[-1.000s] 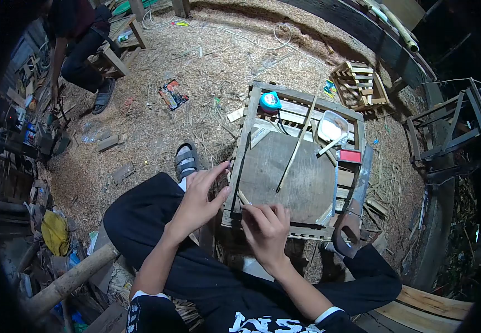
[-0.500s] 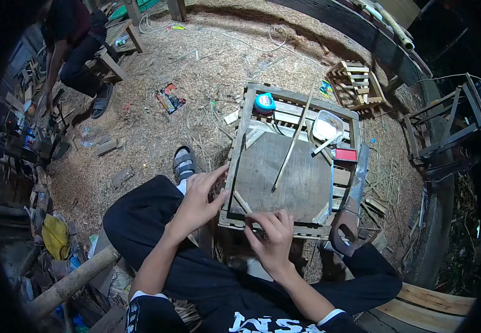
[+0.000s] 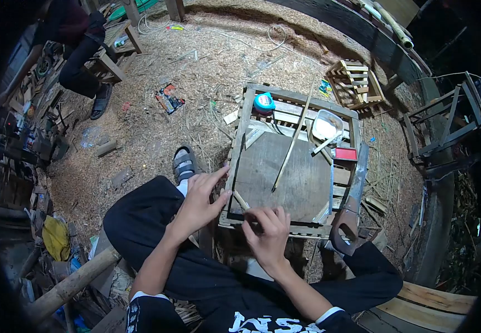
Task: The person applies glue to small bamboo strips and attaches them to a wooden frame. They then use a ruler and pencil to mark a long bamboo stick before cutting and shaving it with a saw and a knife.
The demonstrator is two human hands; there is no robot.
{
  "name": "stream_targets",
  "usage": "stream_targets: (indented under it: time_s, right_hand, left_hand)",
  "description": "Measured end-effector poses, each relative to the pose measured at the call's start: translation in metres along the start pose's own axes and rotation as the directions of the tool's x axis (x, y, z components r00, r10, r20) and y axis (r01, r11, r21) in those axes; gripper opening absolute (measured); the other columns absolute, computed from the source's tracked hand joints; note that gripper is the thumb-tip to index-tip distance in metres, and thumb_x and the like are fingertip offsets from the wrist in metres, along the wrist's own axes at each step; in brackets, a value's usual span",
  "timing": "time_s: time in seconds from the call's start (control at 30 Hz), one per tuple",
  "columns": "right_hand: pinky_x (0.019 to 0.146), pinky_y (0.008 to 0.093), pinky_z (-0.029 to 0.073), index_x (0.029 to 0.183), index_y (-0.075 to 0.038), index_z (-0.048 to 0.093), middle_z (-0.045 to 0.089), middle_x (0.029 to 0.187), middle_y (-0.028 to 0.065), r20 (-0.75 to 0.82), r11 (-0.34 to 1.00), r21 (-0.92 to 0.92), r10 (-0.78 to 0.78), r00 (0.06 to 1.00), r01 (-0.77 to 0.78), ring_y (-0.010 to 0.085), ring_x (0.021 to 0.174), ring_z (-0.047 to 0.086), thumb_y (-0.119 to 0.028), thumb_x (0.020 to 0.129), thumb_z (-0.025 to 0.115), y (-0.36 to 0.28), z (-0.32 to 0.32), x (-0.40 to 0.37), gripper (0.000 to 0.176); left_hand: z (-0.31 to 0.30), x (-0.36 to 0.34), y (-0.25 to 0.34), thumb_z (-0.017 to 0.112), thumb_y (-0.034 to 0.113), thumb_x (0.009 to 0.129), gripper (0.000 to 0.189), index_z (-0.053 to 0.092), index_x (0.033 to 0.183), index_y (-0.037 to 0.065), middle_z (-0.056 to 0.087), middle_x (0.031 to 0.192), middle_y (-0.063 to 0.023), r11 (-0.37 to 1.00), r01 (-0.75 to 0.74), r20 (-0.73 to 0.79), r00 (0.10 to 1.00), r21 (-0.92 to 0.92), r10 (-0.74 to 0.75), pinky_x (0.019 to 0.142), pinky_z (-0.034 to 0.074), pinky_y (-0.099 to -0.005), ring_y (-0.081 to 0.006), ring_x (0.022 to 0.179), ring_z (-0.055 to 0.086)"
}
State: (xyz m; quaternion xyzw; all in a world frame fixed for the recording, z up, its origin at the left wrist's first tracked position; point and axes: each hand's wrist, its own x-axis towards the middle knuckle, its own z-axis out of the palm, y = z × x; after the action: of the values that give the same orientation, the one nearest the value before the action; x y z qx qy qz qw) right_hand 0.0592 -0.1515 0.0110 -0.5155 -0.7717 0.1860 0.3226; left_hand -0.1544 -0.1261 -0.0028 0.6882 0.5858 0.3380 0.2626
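My left hand (image 3: 197,202) is at the left edge of a slatted wooden frame (image 3: 240,125), thumb and forefinger apart, fingertips by the rail. My right hand (image 3: 269,230) is at the near-left corner, its fingers curled into a pinch. A short wooden strip (image 3: 241,200) slants across that corner, and its lower end meets my right fingertips; the exact contact is partly hidden. Inside the frame is a flat dark board (image 3: 285,172). Lying across the board is a long thin stick (image 3: 293,144).
On the frame sit a blue tape measure (image 3: 264,103), a tub of white paste (image 3: 327,127) and a red box (image 3: 345,154). A handsaw (image 3: 357,191) leans along the right side. A wooden crate (image 3: 357,86) stands beyond. Another person (image 3: 79,50) is at upper left.
My right hand has shifted slightly left and down. My left hand stays nearly still. The other person's arm at upper left has moved leftward.
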Motion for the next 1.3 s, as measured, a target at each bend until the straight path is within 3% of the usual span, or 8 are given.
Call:
stream_targets:
  time_s: [0.1, 0.33, 0.57, 0.73, 0.93, 1.03, 1.13, 1.3]
  right_hand:
    - [0.081, 0.0413, 0.040, 0.102, -0.012, 0.076, 0.069, 0.095, 0.0041, 0.035, 1.000, -0.003, 0.021, 0.999, -0.021, 0.0275, 0.092, 0.059, -0.011, 0.078, 0.083, 0.000, -0.010, -0.007, 0.025]
    - [0.082, 0.0418, 0.045, 0.107, -0.008, 0.077, 0.070, 0.099, 0.0076, 0.005, 0.997, 0.062, 0.039, 0.999, -0.039, 0.0294, 0.093, 0.060, -0.007, 0.079, 0.082, -0.004, -0.040, -0.016, 0.029]
    - [0.085, 0.0429, 0.051, 0.110, -0.005, 0.077, 0.070, 0.103, 0.0123, -0.027, 0.998, -0.007, 0.065, 0.998, -0.065, 0.0338, 0.098, 0.062, 0.007, 0.081, 0.075, 0.036, -0.094, -0.014, 0.031]
    - [0.084, 0.0433, 0.050, 0.110, -0.004, 0.076, 0.069, 0.100, 0.0121, 0.080, 0.995, -0.092, -0.040, 0.996, 0.047, 0.0333, 0.098, 0.061, 0.007, 0.082, 0.075, 0.089, -0.142, 0.013, 0.030]
    - [0.088, 0.0411, 0.053, 0.103, -0.004, 0.077, 0.066, 0.103, 0.0102, 0.255, 0.981, -0.044, -0.171, 0.951, 0.189, 0.0322, 0.103, 0.060, 0.004, 0.084, 0.075, 0.147, -0.161, 0.042, 0.020]
    - [0.089, 0.0430, 0.054, 0.104, -0.009, 0.074, 0.065, 0.110, 0.0072, 0.457, 0.942, 0.015, -0.304, 0.836, 0.335, 0.0306, 0.109, 0.060, 0.003, 0.075, 0.072, 0.161, -0.160, 0.056, 0.032]
    - [0.091, 0.0417, 0.052, 0.104, -0.010, 0.075, 0.065, 0.110, 0.0066, 0.474, 0.886, -0.011, -0.404, 0.782, 0.464, 0.0298, 0.111, 0.059, 0.001, 0.072, 0.072, 0.164, -0.154, 0.067, 0.033]
    - [0.090, 0.0420, 0.052, 0.107, -0.014, 0.076, 0.064, 0.111, 0.0047, 0.488, 0.883, 0.023, -0.420, 0.765, 0.470, 0.0297, 0.109, 0.060, 0.000, 0.068, 0.075, 0.169, -0.155, 0.067, 0.041]
  left_hand:
    - [-0.003, -0.001, 0.003, 0.074, 0.023, 0.097, 0.058, 0.056, 0.151, 0.008, 0.067, 0.132, -0.0160, 0.997, 0.073, 0.057, 0.996, 0.001, -0.073, 0.116, 0.035, -0.0445, -0.0335, 0.128, 0.057]
    - [0.001, 0.001, 0.005, 0.075, 0.021, 0.097, 0.057, 0.057, 0.149, 0.008, 0.066, 0.133, -0.0160, 0.999, 0.042, 0.046, 0.998, -0.003, -0.041, 0.117, 0.035, -0.0447, -0.0334, 0.129, 0.056]
    - [0.007, 0.019, 0.031, 0.075, 0.017, 0.094, 0.052, 0.062, 0.143, 0.007, 0.066, 0.134, -0.0136, 0.980, -0.168, -0.014, 0.985, 0.107, 0.170, 0.116, 0.033, -0.0443, -0.0309, 0.128, 0.057]
    - [0.028, 0.039, 0.056, 0.076, 0.015, 0.091, 0.050, 0.064, 0.139, 0.007, 0.067, 0.133, -0.0112, 0.946, -0.313, 0.006, 0.950, 0.087, 0.314, 0.115, 0.033, -0.0454, -0.0297, 0.128, 0.057]
    - [0.055, 0.057, 0.072, 0.077, 0.015, 0.091, 0.048, 0.065, 0.137, 0.006, 0.068, 0.131, -0.0098, 0.910, -0.407, 0.095, 0.912, 0.078, 0.399, 0.114, 0.034, -0.0457, -0.0293, 0.128, 0.058]
    - [0.066, 0.064, 0.077, 0.077, 0.015, 0.092, 0.048, 0.066, 0.137, 0.006, 0.068, 0.131, -0.0098, 0.902, -0.426, 0.123, 0.901, 0.077, 0.415, 0.114, 0.033, -0.0457, -0.0294, 0.128, 0.058]
    - [0.073, 0.069, 0.081, 0.077, 0.015, 0.091, 0.048, 0.066, 0.137, 0.006, 0.068, 0.131, -0.0097, 0.890, -0.447, 0.153, 0.889, 0.091, 0.431, 0.114, 0.034, -0.0458, -0.0297, 0.128, 0.057]
    - [0.077, 0.075, 0.092, 0.077, 0.015, 0.091, 0.048, 0.066, 0.137, 0.006, 0.069, 0.131, -0.0096, 0.894, -0.440, 0.195, 0.887, 0.085, 0.418, 0.114, 0.034, -0.0460, -0.0299, 0.128, 0.057]
